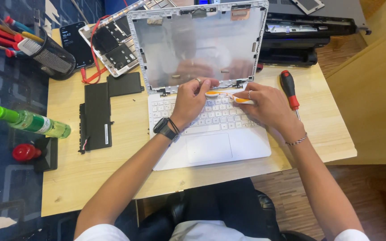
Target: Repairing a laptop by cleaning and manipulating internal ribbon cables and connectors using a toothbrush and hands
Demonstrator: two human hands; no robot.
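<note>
A white laptop (211, 149) lies open on the wooden table (103, 174), its lid a bare silvery shell (197, 44) with the screen panel removed. My left hand (190, 100) rests on the top rows of the keyboard near the hinge, fingers curled, touching the head of an orange and white toothbrush (228, 94). My right hand (266, 105) grips the handle of that toothbrush, holding it flat along the hinge edge. A dark watch and band sit on my left wrist, a bead bracelet on my right.
A black flat battery (99, 109) lies left of the laptop, a red-handled screwdriver (289, 89) to its right. Behind are a dismantled panel with red wires (110, 42), a phone (77, 42), a mesh tool cup (52, 58), a green bottle (32, 122) and a black printer (304, 35).
</note>
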